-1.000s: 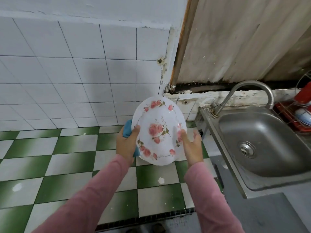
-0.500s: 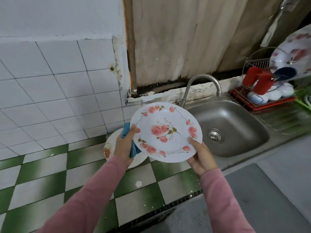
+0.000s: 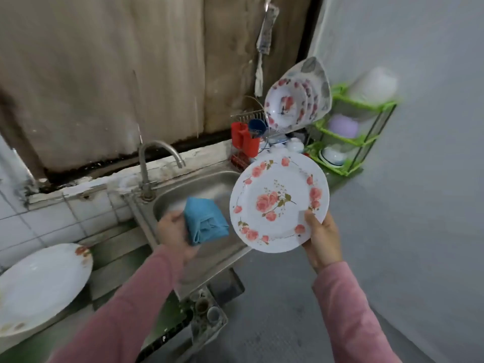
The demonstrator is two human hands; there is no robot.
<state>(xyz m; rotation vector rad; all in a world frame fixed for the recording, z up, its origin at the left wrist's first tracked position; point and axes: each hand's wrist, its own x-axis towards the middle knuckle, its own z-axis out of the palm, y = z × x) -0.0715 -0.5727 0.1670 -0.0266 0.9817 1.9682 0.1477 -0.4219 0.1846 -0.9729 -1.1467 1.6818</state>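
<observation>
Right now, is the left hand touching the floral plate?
No, the left hand grips only the blue cloth beside the floral plate, which the right hand alone holds by its lower rim.

Left hand (image 3: 174,231) motion-blurred, fingers hidden behind blue cloth (image 3: 207,221). Right hand (image 3: 323,239) fingers hidden behind floral plate (image 3: 277,203). White platter (image 3: 39,286) left of left hand cut by edge.

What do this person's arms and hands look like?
Long plain pink sleeves, the left sleeve and the right sleeve, cover both arms to the wrists. The left hand and the right hand are bare: no gloves, rings or watch visible.
</observation>
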